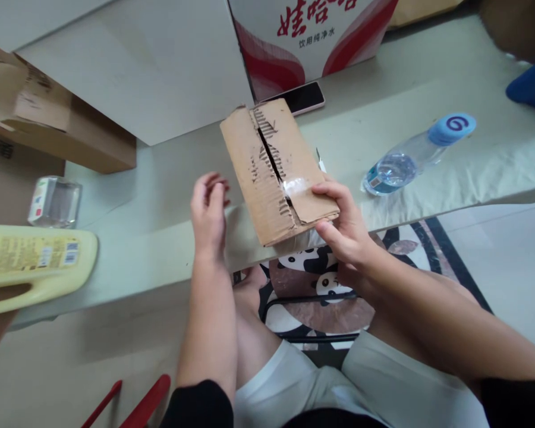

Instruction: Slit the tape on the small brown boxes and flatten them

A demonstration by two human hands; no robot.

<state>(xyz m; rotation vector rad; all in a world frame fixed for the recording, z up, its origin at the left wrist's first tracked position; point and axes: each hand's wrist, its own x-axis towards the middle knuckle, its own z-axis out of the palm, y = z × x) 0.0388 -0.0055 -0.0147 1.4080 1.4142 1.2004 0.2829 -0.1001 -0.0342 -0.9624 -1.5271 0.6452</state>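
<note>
A small brown cardboard box [274, 169] is held tilted above the table edge, its torn flaps split along a middle seam with a scrap of clear tape. My right hand [343, 223] grips its near right corner, thumb below and fingers on top. My left hand [209, 211] hovers just left of the box with fingers loosely curled and holds nothing I can see. A thin blade-like thing [320, 159] peeks out behind the box's right edge.
A phone [301, 98] lies behind the box, before a red-and-white carton [312, 35]. A water bottle [417, 154] lies at the right, a yellow jug [31, 267] and a clear small box [56, 202] at the left, brown cartons [49, 125] at far left.
</note>
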